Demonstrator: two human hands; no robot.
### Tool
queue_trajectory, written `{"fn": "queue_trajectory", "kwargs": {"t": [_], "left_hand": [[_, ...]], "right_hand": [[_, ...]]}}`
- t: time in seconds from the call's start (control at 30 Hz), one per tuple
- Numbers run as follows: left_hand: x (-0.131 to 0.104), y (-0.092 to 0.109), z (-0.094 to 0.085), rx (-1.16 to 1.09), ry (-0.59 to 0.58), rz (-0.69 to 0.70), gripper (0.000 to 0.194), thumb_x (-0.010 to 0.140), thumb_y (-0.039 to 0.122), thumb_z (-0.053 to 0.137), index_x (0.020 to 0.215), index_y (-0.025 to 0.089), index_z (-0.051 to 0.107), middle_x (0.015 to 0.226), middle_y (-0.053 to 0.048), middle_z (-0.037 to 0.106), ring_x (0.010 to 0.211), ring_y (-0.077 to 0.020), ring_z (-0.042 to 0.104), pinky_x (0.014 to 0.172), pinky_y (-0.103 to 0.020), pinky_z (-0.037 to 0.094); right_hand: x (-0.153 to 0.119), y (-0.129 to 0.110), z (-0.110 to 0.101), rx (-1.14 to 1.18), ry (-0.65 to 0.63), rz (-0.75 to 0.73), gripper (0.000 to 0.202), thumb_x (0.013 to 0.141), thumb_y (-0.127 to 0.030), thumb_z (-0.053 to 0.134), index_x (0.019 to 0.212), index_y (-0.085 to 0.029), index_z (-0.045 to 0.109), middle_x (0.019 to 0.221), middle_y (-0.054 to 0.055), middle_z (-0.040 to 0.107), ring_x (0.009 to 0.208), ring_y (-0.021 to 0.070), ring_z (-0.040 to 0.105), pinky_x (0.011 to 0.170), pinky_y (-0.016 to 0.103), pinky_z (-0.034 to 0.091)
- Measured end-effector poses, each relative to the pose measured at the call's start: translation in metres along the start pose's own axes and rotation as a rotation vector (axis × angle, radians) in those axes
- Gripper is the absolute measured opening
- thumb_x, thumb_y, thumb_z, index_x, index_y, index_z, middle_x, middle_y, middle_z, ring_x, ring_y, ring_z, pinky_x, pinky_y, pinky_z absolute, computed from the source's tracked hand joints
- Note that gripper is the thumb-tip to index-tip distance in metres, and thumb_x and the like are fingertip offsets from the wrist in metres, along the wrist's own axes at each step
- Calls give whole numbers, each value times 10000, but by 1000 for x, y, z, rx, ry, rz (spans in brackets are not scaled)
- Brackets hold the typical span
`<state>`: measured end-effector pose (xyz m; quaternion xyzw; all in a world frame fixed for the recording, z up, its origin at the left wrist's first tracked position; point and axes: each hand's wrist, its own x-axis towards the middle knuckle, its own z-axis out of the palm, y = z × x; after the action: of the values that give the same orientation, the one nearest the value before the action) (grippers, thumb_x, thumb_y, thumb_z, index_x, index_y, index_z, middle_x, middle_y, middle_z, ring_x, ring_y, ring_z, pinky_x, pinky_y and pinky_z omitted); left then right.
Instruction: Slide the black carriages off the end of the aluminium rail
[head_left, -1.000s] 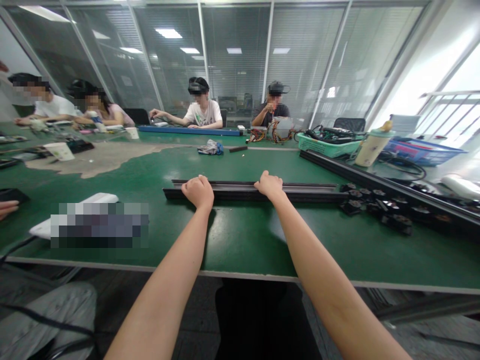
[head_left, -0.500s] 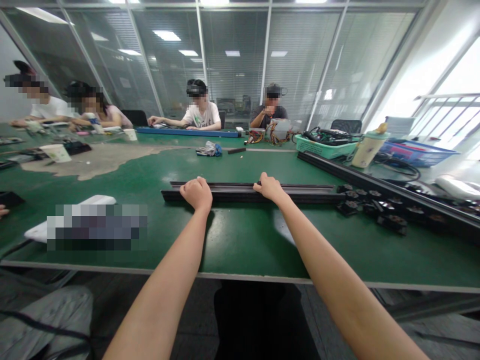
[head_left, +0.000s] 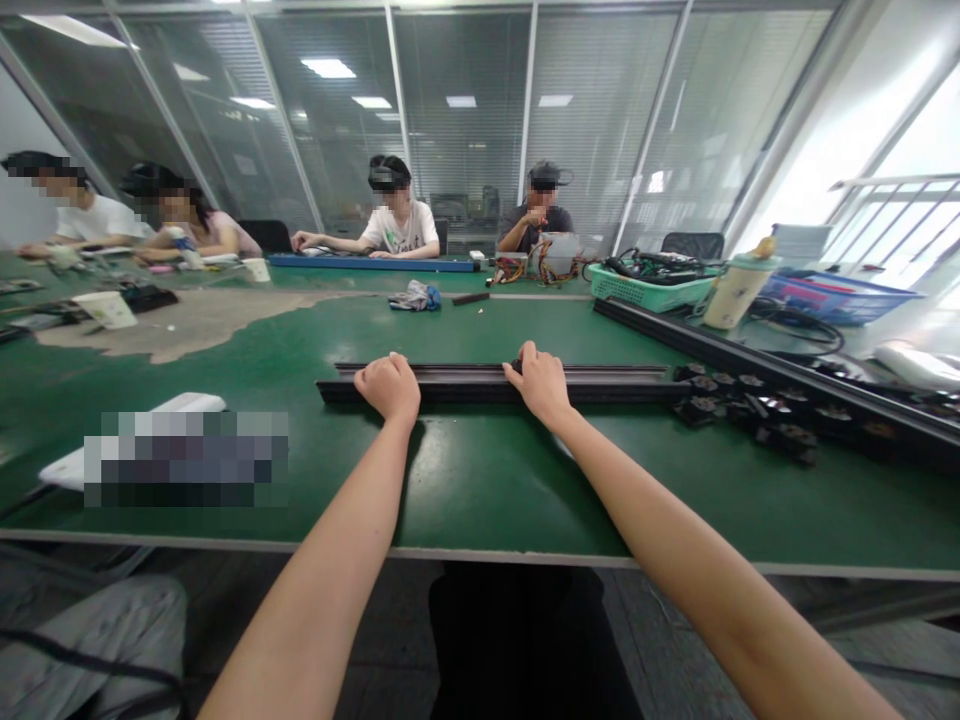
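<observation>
A long black channel rail (head_left: 469, 390) lies crosswise on the green table. Near its left end my left hand (head_left: 388, 387) is closed around it, fingers curled over the far side. My right hand (head_left: 541, 382) is closed at the middle of the rail, with the fingers over the channel. A small dark part (head_left: 517, 366) shows at those fingertips; its shape is mostly hidden. Beside the rail's right end lies a cluster of small black parts (head_left: 701, 408) with metallic centres.
A second black rail (head_left: 750, 365) slants along the right. Behind it stand a green basket (head_left: 637, 288) of cables, a pale bottle (head_left: 739, 292) and a blue basket (head_left: 847, 300). A crumpled cloth (head_left: 414, 296) and a paper cup (head_left: 106, 310) lie beyond my hands. Several people sit across the table.
My right hand has turned slightly and its fingers sit more upright over the rail. The left hand keeps its hold. The whole view has shifted a little.
</observation>
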<state>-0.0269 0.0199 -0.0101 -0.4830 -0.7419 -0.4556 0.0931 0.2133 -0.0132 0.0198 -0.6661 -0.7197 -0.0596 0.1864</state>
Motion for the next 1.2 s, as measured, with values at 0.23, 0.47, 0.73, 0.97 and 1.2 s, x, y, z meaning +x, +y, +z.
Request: {"fn": "queue_trajectory", "kwargs": {"t": [0.23,0.47,0.73,0.97,1.2], "left_hand": [[0,1,-1,34,-20,8,583,1056,237,275,1050,120,847,1144,-208,827,1196,-345,696,1176,-494,346],[1,1,-1,35,-28,9,583,1045,226,279,1067,107,849,1156,-215,820,1197,-346,689,1158,-506,347],[2,-1,2,22,-10,19,565,1044,225,290,1027,114,844,1117,-217,820,1166,-350,694,1152,-522,348],[2,0,1,40,-18,13,555,1038,210,296,1034,96,839,1136,-221,821,1189,-355,700,1161,-520,357],[4,2,-1,32,-10,24,561,1035,225,291,1017,113,841,1122,-216,823,1178,-359,700,1159,-527,353]], "right_hand": [[-1,15,4,37,51,-98,364,1138,-446,483,1274,-134,613,1244,184,745,1206,312,621,1014,371,386],[5,18,12,17,141,-160,291,1105,-422,566,1099,-147,660,1112,205,749,1099,338,619,964,409,405],[4,22,12,20,157,-116,251,1098,-402,589,1090,-162,661,1125,196,759,1089,331,615,949,408,398],[3,21,11,10,156,-104,246,1102,-404,584,1097,-169,659,1126,184,761,1086,321,617,934,394,384],[5,19,5,4,127,-90,244,1095,-399,602,1128,-163,655,1124,183,761,1093,321,634,944,391,392]]}}
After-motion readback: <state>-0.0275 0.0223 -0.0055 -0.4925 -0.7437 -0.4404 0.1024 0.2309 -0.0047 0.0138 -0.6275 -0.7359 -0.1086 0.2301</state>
